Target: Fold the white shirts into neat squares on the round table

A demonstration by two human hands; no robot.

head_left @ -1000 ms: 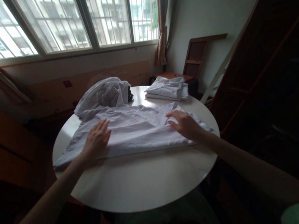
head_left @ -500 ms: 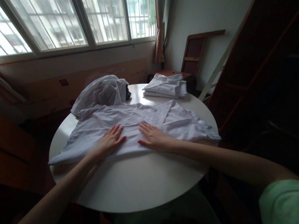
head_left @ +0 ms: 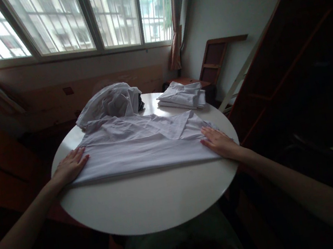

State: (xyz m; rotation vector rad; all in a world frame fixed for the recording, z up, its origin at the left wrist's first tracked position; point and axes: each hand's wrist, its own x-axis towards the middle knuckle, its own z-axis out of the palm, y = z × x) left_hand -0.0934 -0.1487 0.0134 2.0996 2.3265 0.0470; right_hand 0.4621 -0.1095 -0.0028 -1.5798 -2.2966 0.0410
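Observation:
A white cloth garment (head_left: 139, 153) lies folded lengthwise across the round white table (head_left: 154, 204), its front fold straight and smooth, its far part wrinkled. My left hand (head_left: 69, 165) rests flat on the garment's left end, fingers stretched out. At the right end, my right hand (head_left: 219, 141) lies flat with its fingers spread, pressing on the cloth. Neither hand grips anything. Whether the garment is a shirt or something else I cannot tell.
A crumpled white heap (head_left: 107, 102), with something dark at its right side, sits at the table's back left. Folded white cloths (head_left: 180, 95) are stacked at the back right. Beyond stand a wooden chair (head_left: 213, 58) and a barred window (head_left: 114, 13).
Both hands have slid outward from the garment's middle, the left to its left end and the right to its right end. The front part of the cloth looks flatter.

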